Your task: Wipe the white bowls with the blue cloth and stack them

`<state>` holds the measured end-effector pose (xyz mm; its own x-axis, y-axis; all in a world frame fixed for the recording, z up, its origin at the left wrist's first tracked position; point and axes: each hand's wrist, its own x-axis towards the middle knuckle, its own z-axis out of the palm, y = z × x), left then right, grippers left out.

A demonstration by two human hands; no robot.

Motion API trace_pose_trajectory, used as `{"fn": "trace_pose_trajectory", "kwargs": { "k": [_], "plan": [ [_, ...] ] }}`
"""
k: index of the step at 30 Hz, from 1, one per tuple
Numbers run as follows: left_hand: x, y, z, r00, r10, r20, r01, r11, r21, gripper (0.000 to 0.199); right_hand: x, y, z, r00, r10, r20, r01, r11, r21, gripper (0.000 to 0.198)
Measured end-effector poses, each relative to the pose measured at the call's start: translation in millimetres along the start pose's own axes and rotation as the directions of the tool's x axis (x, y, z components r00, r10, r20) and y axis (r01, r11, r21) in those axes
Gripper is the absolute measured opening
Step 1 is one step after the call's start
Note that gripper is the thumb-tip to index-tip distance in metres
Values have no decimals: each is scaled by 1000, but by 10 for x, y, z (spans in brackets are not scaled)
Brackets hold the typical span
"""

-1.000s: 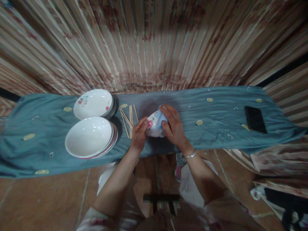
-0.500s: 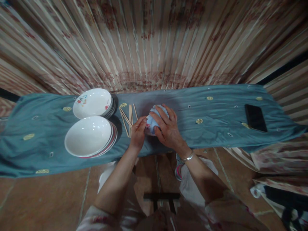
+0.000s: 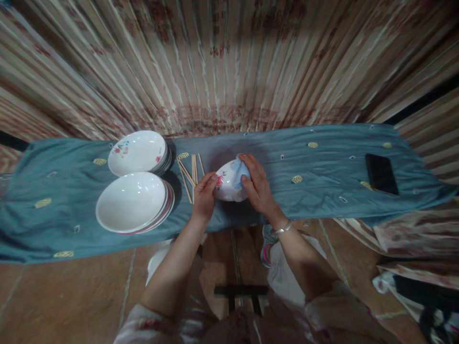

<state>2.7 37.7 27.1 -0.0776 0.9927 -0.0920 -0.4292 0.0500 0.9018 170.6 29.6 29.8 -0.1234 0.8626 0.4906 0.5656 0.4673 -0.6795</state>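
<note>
A white bowl (image 3: 226, 184) with a pink flower pattern is held up over the middle of the table. My left hand (image 3: 205, 195) grips its left edge, thumb on the near side. On the bowl's right side, my right hand (image 3: 256, 184) has its fingers closed on a light blue cloth (image 3: 239, 173) and presses it to the surface. The right hand's fingertips are partly hidden behind the cloth and bowl. Just left of the bowl lie several wooden chopsticks (image 3: 187, 177), loose on the tablecloth.
Left of the chopsticks stand two stacks: flower-patterned plates (image 3: 138, 150) behind and white bowls (image 3: 131, 203) in front. A black phone (image 3: 381, 174) lies at the right end. The narrow table has a teal tablecloth (image 3: 315, 191); a pleated curtain (image 3: 222, 71) hangs right behind it.
My right hand has slid with the cloth from the middle of the bowl to its right side, uncovering the flower pattern. The left hand keeps its grip on the edge.
</note>
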Motion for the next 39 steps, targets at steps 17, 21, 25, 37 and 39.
{"fn": "trace_pose_trajectory", "kwargs": {
  "k": [17,21,25,37,39],
  "plan": [
    [30,47,-24,996,-77,-50,66,980,-185,32,-94,301,200,927,374,20,-335,805,490,58],
    [40,41,-41,995,-76,-58,61,973,-221,32,-112,307,234,909,415,24,-362,762,537,61],
    [37,42,-46,995,-69,-67,54,976,-211,30,-136,339,265,907,420,32,-360,734,577,63],
    [34,16,-41,996,-45,-77,28,979,-204,40,-102,462,281,872,490,0,-423,753,504,55],
    [20,8,-26,996,-44,-72,32,985,-171,36,-74,462,245,889,458,-20,-394,787,474,54]
  ]
}}
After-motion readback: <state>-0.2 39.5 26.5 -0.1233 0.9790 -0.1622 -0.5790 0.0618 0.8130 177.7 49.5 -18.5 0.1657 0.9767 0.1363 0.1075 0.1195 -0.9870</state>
